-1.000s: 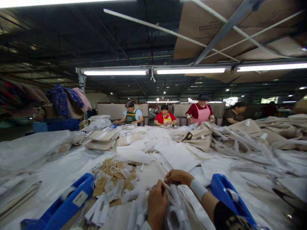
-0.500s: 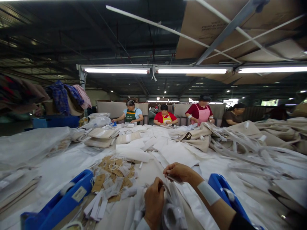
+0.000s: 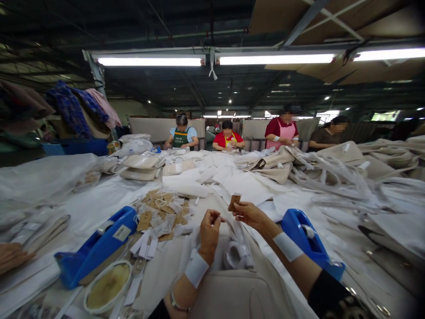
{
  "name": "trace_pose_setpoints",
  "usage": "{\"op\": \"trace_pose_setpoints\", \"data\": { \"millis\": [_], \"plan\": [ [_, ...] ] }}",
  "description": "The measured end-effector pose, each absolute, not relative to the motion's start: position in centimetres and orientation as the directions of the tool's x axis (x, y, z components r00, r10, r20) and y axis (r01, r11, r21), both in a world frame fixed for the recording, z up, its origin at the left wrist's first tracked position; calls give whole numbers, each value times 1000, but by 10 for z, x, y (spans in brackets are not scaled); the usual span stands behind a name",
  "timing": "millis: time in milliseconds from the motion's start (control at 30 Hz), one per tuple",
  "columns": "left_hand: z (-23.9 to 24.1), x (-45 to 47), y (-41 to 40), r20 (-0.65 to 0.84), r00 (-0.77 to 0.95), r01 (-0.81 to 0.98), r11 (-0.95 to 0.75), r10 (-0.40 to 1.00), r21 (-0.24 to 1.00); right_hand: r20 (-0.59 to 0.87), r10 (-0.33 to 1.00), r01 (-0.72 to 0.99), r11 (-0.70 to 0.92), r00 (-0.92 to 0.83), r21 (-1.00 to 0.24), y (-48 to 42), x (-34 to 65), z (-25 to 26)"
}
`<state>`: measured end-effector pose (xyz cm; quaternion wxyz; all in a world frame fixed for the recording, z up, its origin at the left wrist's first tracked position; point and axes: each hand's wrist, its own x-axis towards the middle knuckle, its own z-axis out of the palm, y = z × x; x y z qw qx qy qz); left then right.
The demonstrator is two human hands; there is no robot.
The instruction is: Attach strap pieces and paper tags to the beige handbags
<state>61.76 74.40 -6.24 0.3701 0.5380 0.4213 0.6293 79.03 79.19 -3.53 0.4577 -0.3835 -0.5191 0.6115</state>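
My right hand (image 3: 249, 214) is closed on a small brown hang tag (image 3: 234, 202), held up above the table. Just left of it, my left hand (image 3: 209, 232) has its thumb and fingers pinched together; what sits between them is too small to make out. Below my hands lies a beige bag (image 3: 232, 292). A roll of clear tape (image 3: 233, 255) rests beyond the bag. To the left of my left hand spreads a pile of brown tags (image 3: 162, 210) with white strings, and white paper slips (image 3: 146, 245) lie in front of it.
Blue tape dispensers stand left (image 3: 96, 248) and right (image 3: 305, 237) of my arms. A round tub (image 3: 108, 287) sits at the front left. Another person's hand (image 3: 15, 258) shows at the left edge. Beige bags (image 3: 361, 159) are heaped at the right. Several co-workers work across the table.
My right hand has raised and turned the tag so its brown face shows. My left hand has come up, still pinched. The view has tilted down, bringing in the tub and the beige bag.
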Motion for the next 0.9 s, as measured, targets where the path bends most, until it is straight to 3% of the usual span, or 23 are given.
{"op": "trace_pose_setpoints", "data": {
  "millis": [300, 600, 700, 767, 900],
  "plan": [
    [-65, 612, 750, 242, -251, -269, -308, 937, 913, 107, 964, 223, 163, -244, -961, 790, 768, -38],
    [-66, 607, 755, 197, -272, -332, -284, 942, 900, 130, 972, 695, 230, -194, -681, 796, 758, -30],
    [-65, 610, 751, 230, -271, -219, -292, 935, 931, 123, 971, 764, 238, -206, -599, 795, 753, -25],
    [-64, 612, 746, 355, -249, -14, -370, 901, 929, 132, 961, 769, 272, -241, -578, 794, 749, -24],
    [-61, 615, 739, 666, -231, 422, -543, 710, 726, 170, 931, 702, 356, -323, -617, 792, 748, -27]
  ]
}}
